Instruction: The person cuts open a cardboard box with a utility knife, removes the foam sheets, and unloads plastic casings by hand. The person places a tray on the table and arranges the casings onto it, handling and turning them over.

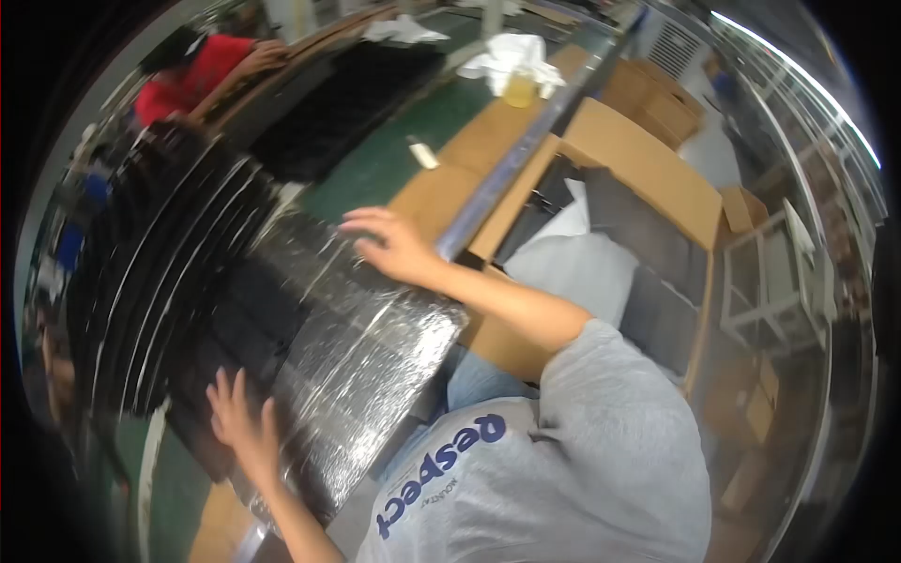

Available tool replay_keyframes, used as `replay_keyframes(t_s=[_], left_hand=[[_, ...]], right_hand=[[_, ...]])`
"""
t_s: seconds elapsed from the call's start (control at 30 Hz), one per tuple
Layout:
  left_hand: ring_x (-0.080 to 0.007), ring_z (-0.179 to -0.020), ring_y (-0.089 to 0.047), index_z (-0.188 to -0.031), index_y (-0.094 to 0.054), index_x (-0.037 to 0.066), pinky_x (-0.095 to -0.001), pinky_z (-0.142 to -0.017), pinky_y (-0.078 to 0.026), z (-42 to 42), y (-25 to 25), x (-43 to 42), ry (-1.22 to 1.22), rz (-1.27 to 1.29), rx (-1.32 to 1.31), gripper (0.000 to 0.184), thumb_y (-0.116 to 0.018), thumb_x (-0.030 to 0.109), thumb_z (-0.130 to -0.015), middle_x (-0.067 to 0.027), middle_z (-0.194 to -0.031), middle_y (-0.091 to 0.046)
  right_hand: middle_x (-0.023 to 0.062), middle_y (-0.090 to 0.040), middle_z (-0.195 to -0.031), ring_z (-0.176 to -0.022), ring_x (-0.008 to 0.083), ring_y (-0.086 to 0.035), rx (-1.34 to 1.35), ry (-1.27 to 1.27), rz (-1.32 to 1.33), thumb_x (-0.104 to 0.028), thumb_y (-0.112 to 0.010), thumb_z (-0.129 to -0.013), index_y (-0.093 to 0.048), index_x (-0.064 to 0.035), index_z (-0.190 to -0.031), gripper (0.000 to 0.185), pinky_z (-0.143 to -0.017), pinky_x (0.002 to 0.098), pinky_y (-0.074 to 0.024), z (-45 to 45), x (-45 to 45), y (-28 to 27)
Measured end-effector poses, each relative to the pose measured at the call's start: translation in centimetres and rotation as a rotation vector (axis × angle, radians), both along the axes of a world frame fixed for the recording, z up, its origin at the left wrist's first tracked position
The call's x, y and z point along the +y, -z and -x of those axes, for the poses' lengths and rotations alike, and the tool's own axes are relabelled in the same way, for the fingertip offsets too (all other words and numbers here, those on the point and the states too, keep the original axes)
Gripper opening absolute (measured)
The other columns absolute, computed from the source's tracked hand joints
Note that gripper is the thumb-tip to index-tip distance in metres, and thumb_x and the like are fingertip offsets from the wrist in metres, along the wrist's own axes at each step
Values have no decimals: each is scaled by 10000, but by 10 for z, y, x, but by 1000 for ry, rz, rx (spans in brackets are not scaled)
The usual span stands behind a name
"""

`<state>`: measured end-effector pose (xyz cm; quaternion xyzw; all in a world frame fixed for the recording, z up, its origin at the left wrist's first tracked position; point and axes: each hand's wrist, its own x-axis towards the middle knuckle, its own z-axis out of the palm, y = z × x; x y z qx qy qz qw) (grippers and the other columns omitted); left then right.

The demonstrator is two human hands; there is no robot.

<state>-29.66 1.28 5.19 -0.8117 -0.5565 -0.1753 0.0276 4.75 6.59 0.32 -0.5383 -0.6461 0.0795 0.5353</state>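
The glossy black sheet (380, 352) lay right in front of the torso, between and below the two hands, its near edge running left to right along the body; the far edge merged with dark material, so its long axis was unclear. The right hand (399, 251) was by its right side, the left hand (246, 432) by its left, neither plainly nearer. Both hands' fingers were spread, gripping nothing visible; contact could not be told. A ridged black stack (178, 272) stood just beyond.

Wearer's left hand (246, 432) plus right hand (399, 249) made two; counted one red shirt (214, 66), one lettered T-shirt (582, 460) (black panels (150, 272) overlapped, uncounted).
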Motion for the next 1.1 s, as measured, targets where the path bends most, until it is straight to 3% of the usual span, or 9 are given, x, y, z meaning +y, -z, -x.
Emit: replay_keyframes(t_s=[0.13, 0.17, 0.3, 0.4, 0.47, 0.53, 0.73, 0.9, 1.1], left_hand=[[-348, -1287, -228, -1276, -421, 117, -409, -1028, -213, 49, 39, 13, 35, 139, -116, 462, -533, 172, -832, -126, -1375, -314], [-348, -1287, -228, -1276, -421, 117, -409, -1028, -213, 47, 39, 14, 44, 140, -104, 462, -533, 172, -832, -126, -1375, -314], [-349, -1287, -226, -1281, -414, 111, -419, -1030, -215, 36, 35, 8, 11, 85, -186, 454, -518, 168, -843, -132, -1376, -310], [-325, -1278, -259, -1267, -431, 96, -397, -1027, -225, 32, 18, 1, -38, -37, -237, 442, -524, 154, -838, -137, -1364, -329], [-322, -1274, -270, -1252, -444, 91, -398, -1026, -230, 17, 1, -5, -45, -11, -273, 437, -535, 145, -828, -135, -1358, -338], [-307, -1268, -289, -1228, -468, 84, -391, -1025, -236, 1, -17, -14, -13, 9, -319, 422, -548, 140, -817, -130, -1345, -359], [-332, -1270, -282, -1169, -525, 88, -410, -1026, -239, -33, -19, -37, 57, 97, -405, 390, -587, 129, -786, -127, -1323, -391], [-294, -1235, -356, -1145, -548, 85, -374, -1006, -279, -47, 2, -55, 94, 193, -482, 376, -579, 90, -770, -139, -1276, -446], [-273, -1111, -499, -1062, -593, 46, -334, -924, -380, -38, 7, -74, 96, 315, -662, 278, -555, 52, -787, -141, -1135, -561]], right_hand=[[135, -614, -940, -944, 316, -539, 135, 520, 70, 35, -497, -607, -636, -32, -898, 329, -863, 388, -404, -142, -72, 11], [134, -621, -873, -882, 311, -558, -202, 878, -202, 35, -503, -581, -642, -27, -836, 297, -842, 387, -415, -190, -86, 41], [120, -574, -1063, -1103, 306, -425, -325, 1660, 457, -226, -695, -655, -481, -117, -1184, 581, -826, 413, -417, -269, -164, 65], [128, -583, -1068, -1056, 294, -488, -56, 1519, 823, -273, -713, -651, -492, -94, -1187, 607, -825, 393, -427, -272, -176, 54], [136, -607, -1038, -982, 253, -558, 74, 1259, 382, -255, -704, -655, -540, -60, -1144, 551, -821, 351, -435, -325, -185, 118], [131, -632, -981, -926, 204, -593, 304, 1095, 182, -250, -701, -650, -599, -38, -1062, 474, -808, 301, -439, -291, -175, 70], [64, -624, -884, -822, 154, -564, 59, 563, 10, -2, -577, -739, -626, -55, -1007, 277, -758, 268, -432, -116, -122, -70], [62, -503, -726, -701, 212, -501, -313, -211, -102, 17, -603, -646, -633, -88, -964, 336, -638, 307, -433, 1, -63, -57], [52, -524, -791, -787, 221, -510, -561, -315, -117, -61, -599, -711, -592, -82, -1059, 348, -715, 339, -412, 78, 7, -28]])
